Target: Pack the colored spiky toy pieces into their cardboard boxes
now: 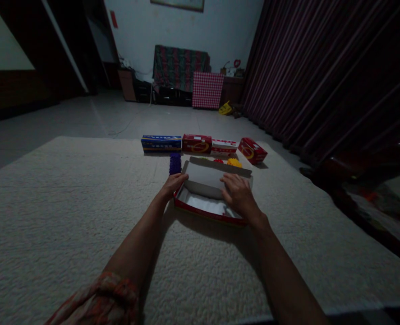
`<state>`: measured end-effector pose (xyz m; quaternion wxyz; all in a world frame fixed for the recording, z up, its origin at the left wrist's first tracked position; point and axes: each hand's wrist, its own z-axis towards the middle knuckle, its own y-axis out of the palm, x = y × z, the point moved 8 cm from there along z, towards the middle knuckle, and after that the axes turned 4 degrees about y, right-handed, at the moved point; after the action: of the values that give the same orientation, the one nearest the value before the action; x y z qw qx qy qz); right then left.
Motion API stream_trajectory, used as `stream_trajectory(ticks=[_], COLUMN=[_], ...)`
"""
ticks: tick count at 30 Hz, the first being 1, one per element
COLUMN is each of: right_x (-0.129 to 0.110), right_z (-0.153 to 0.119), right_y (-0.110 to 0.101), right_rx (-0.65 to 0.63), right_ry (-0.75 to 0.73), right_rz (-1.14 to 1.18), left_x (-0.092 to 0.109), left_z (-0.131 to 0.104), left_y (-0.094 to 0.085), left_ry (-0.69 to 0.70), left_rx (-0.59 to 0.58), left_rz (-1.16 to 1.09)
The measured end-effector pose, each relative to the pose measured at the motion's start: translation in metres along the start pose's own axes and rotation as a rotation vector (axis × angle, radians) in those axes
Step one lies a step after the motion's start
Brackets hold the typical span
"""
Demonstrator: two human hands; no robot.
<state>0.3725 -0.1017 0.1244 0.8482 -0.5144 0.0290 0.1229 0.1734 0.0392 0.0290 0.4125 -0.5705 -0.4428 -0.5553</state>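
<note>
A cardboard box (206, 210) with red outer sides lies on the quilted cover, its lid (204, 175) raised and tilted back. White lining shows in its bottom, with a small red mark near the right end. My left hand (174, 185) is closed on the box's left edge by the lid's hinge side, thumb on top. Across the right part of the box reaches my right hand (239, 195), fingers apart and touching the lid's grey-white inner face. Just behind the box are a purple bristly piece (175, 163), a yellow textured piece (234, 162) and a red one (218, 161), partly hidden by the lid.
Farther back stand a blue box (161, 144), a red box (196, 144), a white-and-red box (224, 147) and an angled red box (252, 150). The cream quilted cover (85, 216) spreads under everything. Dark curtains (304, 67) hang at the right.
</note>
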Motion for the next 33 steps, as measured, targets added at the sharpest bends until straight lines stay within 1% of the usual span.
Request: stream_trajectory(ticks=[3,7,9,11,15,18,20,22,26,28,31,33], right_x=[0.006,0.012,0.017,0.022,0.024,0.017,0.008,-0.002,-0.025,-0.036,-0.043,-0.039], right_z=[-0.005,-0.011,-0.012,-0.012,-0.007,-0.005,-0.005,-0.004,0.001,0.005,0.01,0.011], right_y=[0.018,0.034,0.039,0.042,0.041,0.04,0.041,0.043,0.05,0.053,0.053,0.053], right_rx=[-0.169,-0.285,-0.307,-0.308,-0.309,-0.338,-0.353,-0.351,-0.369,-0.389,-0.396,-0.405], right_ry=[0.04,0.056,0.085,0.107,0.138,0.13,0.1,0.069,0.034,0.026,0.019,0.02], right_rz=[0.023,0.048,0.054,0.07,0.109,0.12,0.129,0.149,0.182,0.184,0.186,0.163], left_x=[-0.003,-0.006,-0.005,-0.002,0.011,0.015,0.017,0.019,0.019,0.02,0.021,0.021], left_z=[0.0,0.001,0.0,-0.002,-0.005,-0.008,-0.013,-0.019,-0.031,-0.035,-0.038,-0.038], left_y=[0.001,-0.005,-0.008,-0.009,-0.01,-0.01,-0.013,-0.023,-0.054,-0.067,-0.078,-0.08], left_ry=[-0.002,0.031,0.072,0.144,0.301,0.31,0.317,0.327,0.314,0.31,0.291,0.29], left_rx=[-0.003,0.036,0.026,-0.02,-0.095,-0.157,-0.181,-0.16,-0.079,-0.066,-0.078,-0.096], left_rz=[-0.027,-0.06,-0.079,-0.066,0.062,0.141,0.18,0.202,0.229,0.269,0.307,0.305])
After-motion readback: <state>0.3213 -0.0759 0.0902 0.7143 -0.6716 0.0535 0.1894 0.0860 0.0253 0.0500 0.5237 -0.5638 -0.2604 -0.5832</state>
